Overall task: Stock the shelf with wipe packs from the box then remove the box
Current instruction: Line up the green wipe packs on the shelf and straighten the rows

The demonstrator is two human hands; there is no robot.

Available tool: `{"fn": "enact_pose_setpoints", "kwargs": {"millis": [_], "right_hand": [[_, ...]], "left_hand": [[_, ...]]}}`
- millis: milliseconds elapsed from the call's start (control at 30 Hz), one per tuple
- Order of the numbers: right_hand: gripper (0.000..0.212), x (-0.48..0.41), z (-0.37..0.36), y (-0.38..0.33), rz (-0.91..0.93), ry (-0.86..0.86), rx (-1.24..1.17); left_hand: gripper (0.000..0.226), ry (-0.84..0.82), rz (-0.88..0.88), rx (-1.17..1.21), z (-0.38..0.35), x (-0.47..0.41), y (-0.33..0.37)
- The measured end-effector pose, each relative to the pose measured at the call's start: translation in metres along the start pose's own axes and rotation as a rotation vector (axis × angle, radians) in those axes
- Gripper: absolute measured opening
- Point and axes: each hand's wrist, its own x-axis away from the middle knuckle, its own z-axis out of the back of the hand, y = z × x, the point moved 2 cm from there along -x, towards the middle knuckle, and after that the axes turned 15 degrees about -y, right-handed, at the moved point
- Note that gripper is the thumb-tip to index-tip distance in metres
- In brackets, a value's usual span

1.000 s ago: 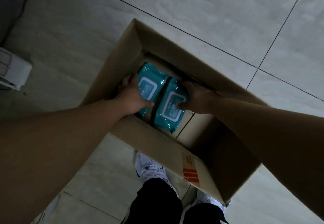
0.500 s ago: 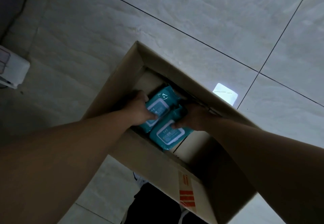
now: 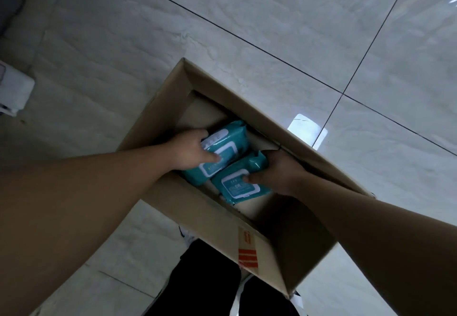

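Two teal wipe packs sit in your hands, down inside the open cardboard box (image 3: 259, 123).

Your left hand (image 3: 190, 151) clamps the upper wipe pack (image 3: 220, 152), thumb over its white label; your right hand (image 3: 274, 175) grips the lower wipe pack (image 3: 237, 184) likewise. Fingers beneath are hidden, label print unreadable. Both packs' long axes run diagonally, lower-left to upper-right, edges touching. Bare box bottom shows beyond them. The box rests on pale floor tiles (image 3: 222, 14).
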Motion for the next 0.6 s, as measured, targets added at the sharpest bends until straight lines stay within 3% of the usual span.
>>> {"fn": "enact_pose_setpoints", "kwargs": {"millis": [400, 567, 600], "right_hand": [[0.029, 0.145, 0.005, -0.016, 0.144, 0.018, -0.096], [0.028, 0.22, 0.018, -0.039, 0.194, 0.038, -0.194], [0.028, 0.236, 0.019, -0.043, 0.21, 0.039, -0.227]], "left_hand": [[0.03, -0.166, 0.08, 0.024, 0.043, 0.117, 0.078], [0.064, -0.204, 0.025, 0.175, 0.055, 0.192, 0.123], [0.059, -0.218, 0.013, 0.189, 0.059, 0.209, 0.135]]}}
